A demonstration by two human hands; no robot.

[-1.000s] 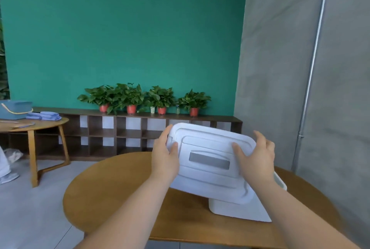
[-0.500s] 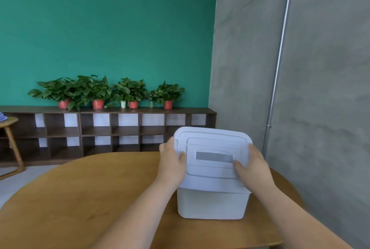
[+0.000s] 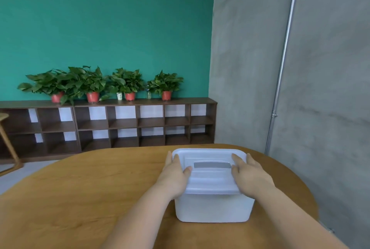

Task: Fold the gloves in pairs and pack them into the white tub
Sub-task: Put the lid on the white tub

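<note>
Head view, looking forward and down over a round wooden counter (image 3: 80,188)

- White tub (image 3: 214,208): stands upright on the counter, right of centre, close to the near edge. Its lid (image 3: 210,178) sits on top, level, covering the opening; the contents are hidden. A grey rectangular handle recess (image 3: 212,165) lies in the middle of the lid.
- Left hand (image 3: 174,176): released, nothing clenched. The fingers lie straight along the left edge of the lid and the thumb rests on its top surface. The palm is against the lid's left side.
- Right hand (image 3: 250,174): also released. The fingers are spread and straight, lying flat on the right part of the lid, with the fingertips toward the far corner. The heel of the hand is over the right rim.
- Both forearms reach in from the bottom of the view, one either side of the tub.

Background: a dark wooden shelf unit (image 3: 124,124) runs along a green wall (image 3: 100,18). A row of potted plants (image 3: 128,82) in red pots stands on top of it, with a small clear bottle (image 3: 148,94) between the two right-hand plants. A grey concrete wall (image 3: 330,88) is on the right, with a metal pipe (image 3: 284,58) running down it. At the far left edge is a leg of a second wooden table (image 3: 8,140) — well apart from the counter
</note>
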